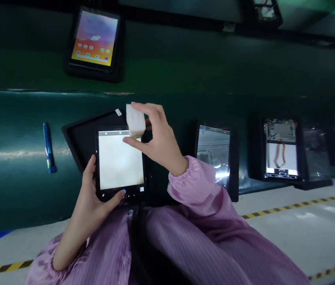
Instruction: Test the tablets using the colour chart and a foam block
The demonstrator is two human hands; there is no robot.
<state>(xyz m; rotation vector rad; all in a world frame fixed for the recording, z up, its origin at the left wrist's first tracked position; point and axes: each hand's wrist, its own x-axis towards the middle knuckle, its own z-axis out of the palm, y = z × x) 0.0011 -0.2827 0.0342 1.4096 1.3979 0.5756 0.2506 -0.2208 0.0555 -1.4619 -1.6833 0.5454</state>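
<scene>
My left hand [96, 194] grips the lower left corner of a tablet [120, 162], its thumb on the bottom of the glass near a blue dot. The tablet's screen is lit nearly white, with a grey bar along the top. Between the thumb and fingers of my right hand [158, 138] is a white foam block [135, 120], held over the tablet's top edge. Beneath the tablet lies a black tray [80, 132], turned at an angle. A small white label [118, 112] shows at the tray's upper edge.
A blue pen [48, 148] lies left on the green bench. Behind stands another tablet [94, 37] with a colourful home screen. To the right are a dark-screened tablet [213, 154] and an opened tablet [280, 148] with bare inner parts. Yellow-black tape [301, 204] marks the floor.
</scene>
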